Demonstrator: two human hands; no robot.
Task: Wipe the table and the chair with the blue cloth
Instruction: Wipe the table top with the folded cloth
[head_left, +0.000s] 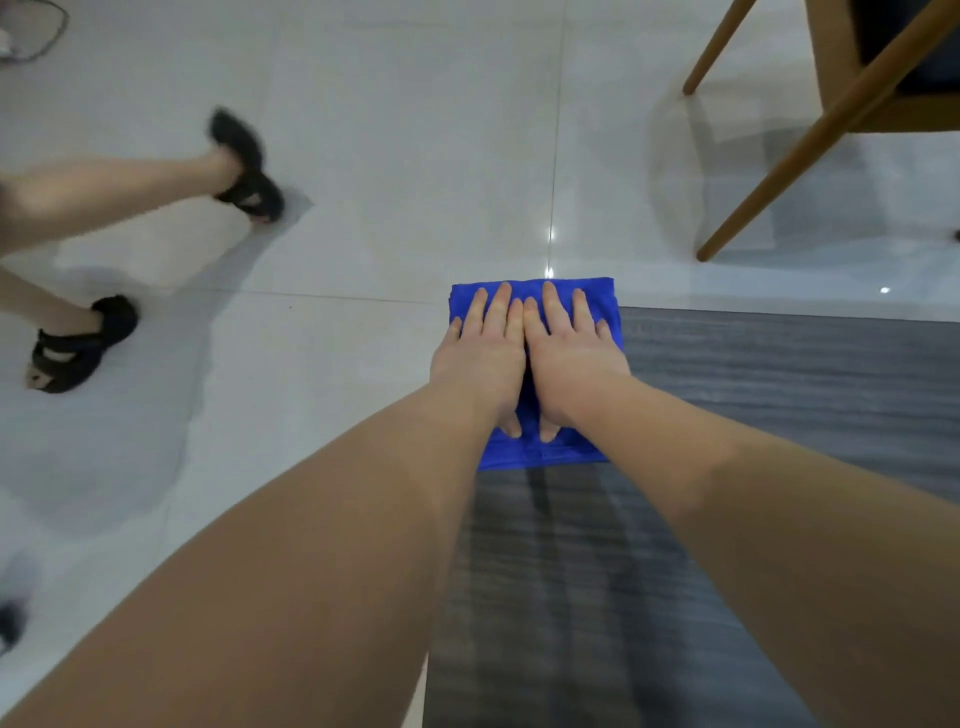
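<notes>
A folded blue cloth (540, 452) lies on the far left corner of the dark grey wood-grain table (753, 395), its far edge hanging slightly past the table's edge. My left hand (480, 353) and my right hand (569, 353) lie side by side on top of it, fingers straight and pointing away from me, pressing the cloth flat. A wooden chair (831, 119) with a dark seat stands beyond the table at the upper right; only its legs and part of the frame show.
White glossy floor tiles (389, 130) surround the table. Another person's bare legs in black sandals (249, 166) step across the floor at the left. A cable lies at the top left corner.
</notes>
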